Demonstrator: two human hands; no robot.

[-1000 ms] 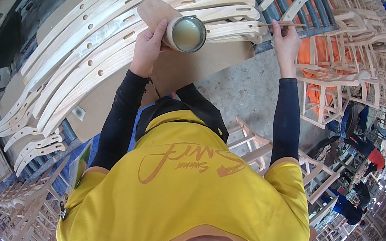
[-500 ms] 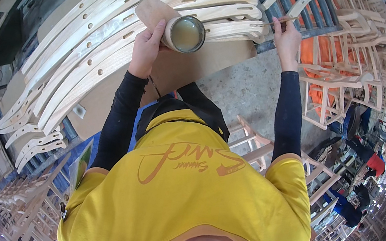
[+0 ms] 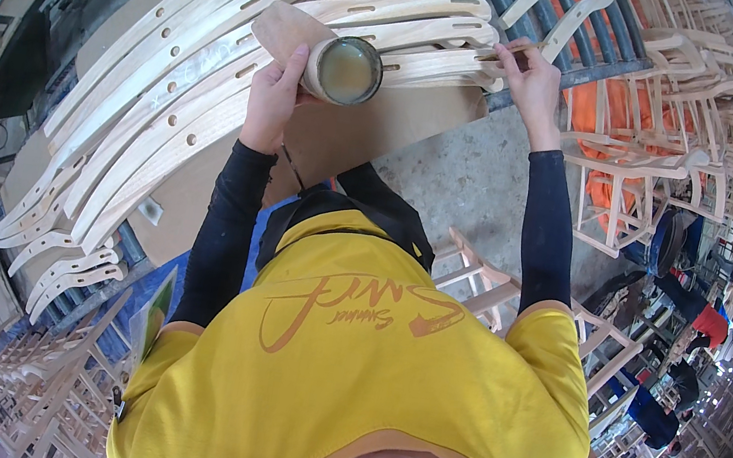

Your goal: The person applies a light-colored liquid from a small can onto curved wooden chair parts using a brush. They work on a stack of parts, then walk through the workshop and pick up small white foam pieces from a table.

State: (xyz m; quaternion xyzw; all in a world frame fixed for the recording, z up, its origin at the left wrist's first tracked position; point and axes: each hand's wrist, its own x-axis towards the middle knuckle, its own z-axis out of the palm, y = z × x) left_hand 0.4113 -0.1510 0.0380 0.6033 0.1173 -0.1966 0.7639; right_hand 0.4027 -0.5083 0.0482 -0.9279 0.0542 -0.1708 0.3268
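So, nearest the camera there's a yellow shirt (image 3: 419,381) with an orange print, plus dark sleeves (image 3: 226,236) running up both forearms. Upper middle of the frame, the left hand (image 3: 269,108) has its thumb and fingers wrapped round a cup (image 3: 312,77), though most of the fingers are hidden. The cup's pale and a bit grubby, with a dark rim, and its mouth faces the camera, showing cloudy yellowish liquid. A flat tan piece (image 3: 284,32) pokes out beside it; can't tell if it's gripped or attached.

Right of that, the right hand (image 3: 535,85) has thumb and forefinger pinched on a thin brown stick (image 3: 487,57), right by the slat ends. Can't tell if it's touching wood.

Those slats (image 3: 156,167) are pale, curved, with round holes and slots, fanned across the upper left over a brown board (image 3: 403,120). Blue-grey bars (image 3: 630,29) sit at the upper right.

Below the board there's mottled grey floor (image 3: 454,161). Further off, bare wooden chairs (image 3: 626,163) crowd the right side around something orange (image 3: 583,107), and a person in red (image 3: 711,325) is at the far right.
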